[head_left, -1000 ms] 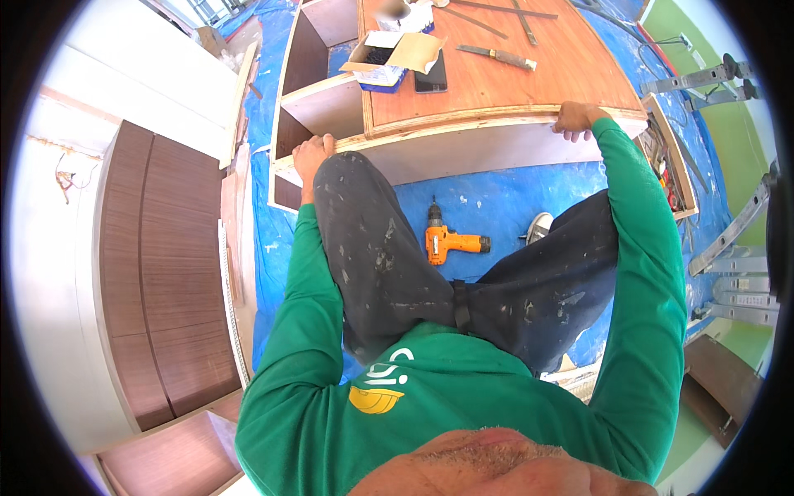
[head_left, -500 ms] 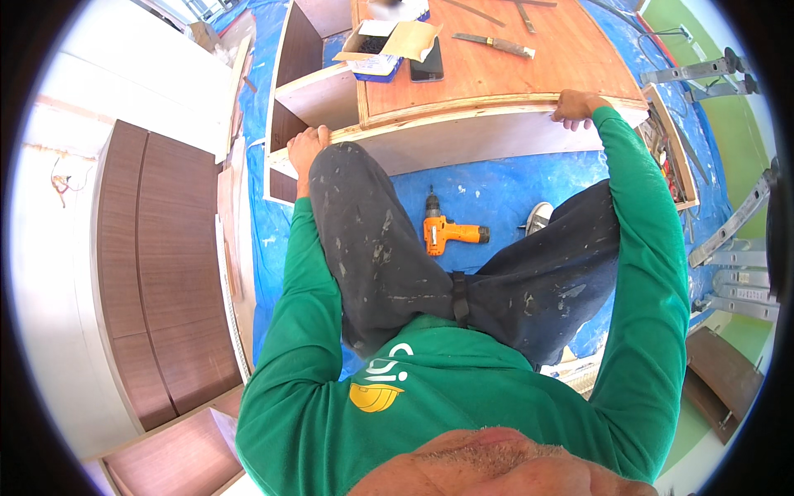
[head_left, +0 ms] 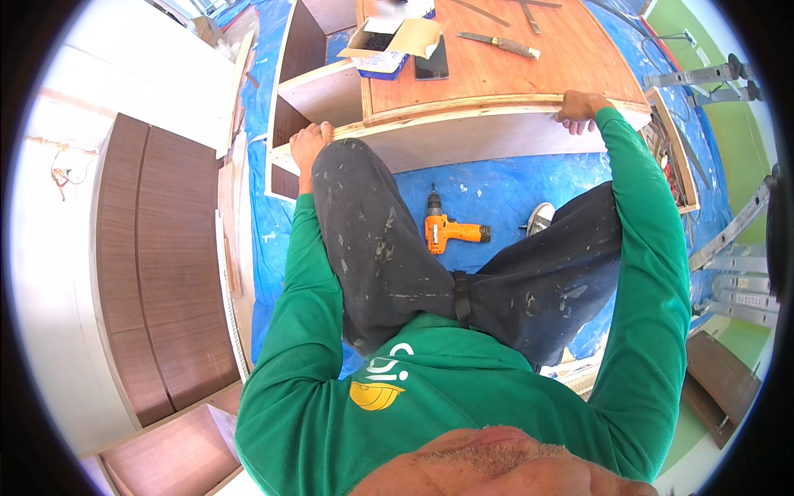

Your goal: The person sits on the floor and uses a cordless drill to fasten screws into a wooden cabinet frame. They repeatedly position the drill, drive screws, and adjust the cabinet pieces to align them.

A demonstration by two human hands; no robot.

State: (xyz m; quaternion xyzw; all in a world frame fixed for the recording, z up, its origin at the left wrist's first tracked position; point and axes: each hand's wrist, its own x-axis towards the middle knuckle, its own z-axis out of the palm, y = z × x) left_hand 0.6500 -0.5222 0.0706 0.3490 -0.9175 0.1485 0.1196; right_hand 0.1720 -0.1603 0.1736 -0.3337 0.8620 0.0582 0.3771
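Note:
A low wooden cabinet carcass [head_left: 488, 136] stands before me, topped by an orange-brown plywood board [head_left: 496, 83]. My left hand [head_left: 309, 150] is closed over its near edge at the left, beside my bent knee. Farther right, my right hand [head_left: 581, 112] has its fingers curled over the same near edge by the corner. On the board lie an opened cardboard box [head_left: 376, 59] of dark small pieces, a black phone [head_left: 432, 63] and a wooden-handled knife [head_left: 499, 45]. Between my legs, an orange cordless drill [head_left: 451, 233] rests on the floor.
Blue sheeting [head_left: 504, 178] covers the floor. A tray of tools [head_left: 668, 153] sits right of the cabinet, and aluminium ladders [head_left: 740, 281] stand at the far right. Brown door panels [head_left: 178, 273] rise at the left. My shoe [head_left: 540, 217] is near the drill.
Both hands keep their hold on the cabinet edge. The cabinet, the things on it and the drill appear a few pixels farther right, as the whole view has shifted slightly.

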